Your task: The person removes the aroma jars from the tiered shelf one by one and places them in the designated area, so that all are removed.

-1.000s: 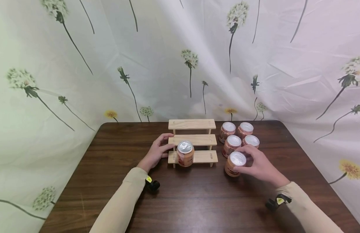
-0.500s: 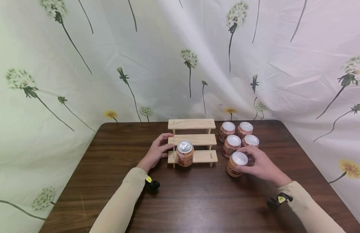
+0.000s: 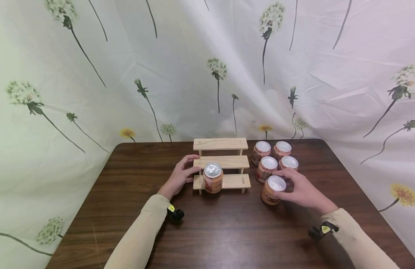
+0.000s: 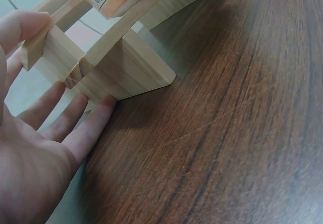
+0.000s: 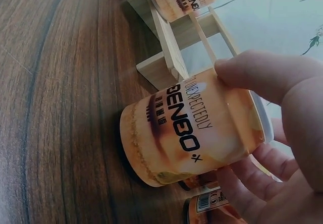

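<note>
A small three-step wooden rack (image 3: 224,161) stands on the dark wood table. On the left end of its lowest step sits an orange can (image 3: 213,178) with a silver lid. My left hand (image 3: 178,177) touches the rack's left end; in the left wrist view its fingers (image 4: 86,133) lie fairly straight against the side. To the right of the rack, my right hand (image 3: 299,190) grips another orange can (image 3: 271,191) between thumb and fingers. The right wrist view shows this held can (image 5: 186,128) with its printed label, its base near the tabletop; whether it touches, I cannot tell.
Several similar cans (image 3: 267,168) stand grouped behind the held can, right of the rack. A white curtain (image 3: 180,74) with a dandelion print hangs behind the table (image 3: 200,231). Each wrist wears a small black camera (image 3: 175,213).
The right hand and the can it holds have shifted slightly to the right. The left hand, rack and other cans have stayed put.
</note>
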Motion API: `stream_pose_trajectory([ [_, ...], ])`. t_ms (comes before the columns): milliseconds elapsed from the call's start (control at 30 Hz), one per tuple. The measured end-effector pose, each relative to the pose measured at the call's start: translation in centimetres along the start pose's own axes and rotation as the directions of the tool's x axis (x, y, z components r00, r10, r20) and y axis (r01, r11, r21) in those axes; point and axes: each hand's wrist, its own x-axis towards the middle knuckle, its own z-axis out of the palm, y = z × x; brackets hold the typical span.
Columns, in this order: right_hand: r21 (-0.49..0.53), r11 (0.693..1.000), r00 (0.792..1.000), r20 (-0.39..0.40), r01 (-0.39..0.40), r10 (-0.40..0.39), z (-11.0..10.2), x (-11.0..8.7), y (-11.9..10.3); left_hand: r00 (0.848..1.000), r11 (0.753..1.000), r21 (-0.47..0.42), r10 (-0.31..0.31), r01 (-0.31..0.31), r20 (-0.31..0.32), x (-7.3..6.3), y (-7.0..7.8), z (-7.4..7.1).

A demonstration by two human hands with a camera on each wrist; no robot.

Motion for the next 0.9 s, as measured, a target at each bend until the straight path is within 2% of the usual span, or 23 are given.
stream_pose_trajectory([
  [333, -0.013, 1.000, 0.998, 0.051, -0.026, 0.027, -0.8, 0.3, -0.7, 1.000, 1.000, -0.003, 0.003, -0.003, 0.001, 0.2, -0.2, 0.0],
  [600, 0.071, 0.996, 0.998, -0.042, 0.048, -0.045, -1.7, 1.8, -3.4, 1.000, 1.000, -0.009, 0.009, -0.009, 0.001, 0.2, -0.4, -0.1],
  [767, 0.136, 0.986, 0.995, -0.056, 0.092, -0.085, -0.7, 3.5, -5.3, 1.000, 1.000, -0.011, 0.010, -0.010, 0.004, 0.2, -0.5, -0.2],
  [900, 0.136, 0.988, 0.996, -0.056, 0.076, -0.069, 0.8, 4.8, -7.2, 1.000, 1.000, -0.014, 0.010, -0.010, 0.006, 0.2, -0.5, -0.1],
])
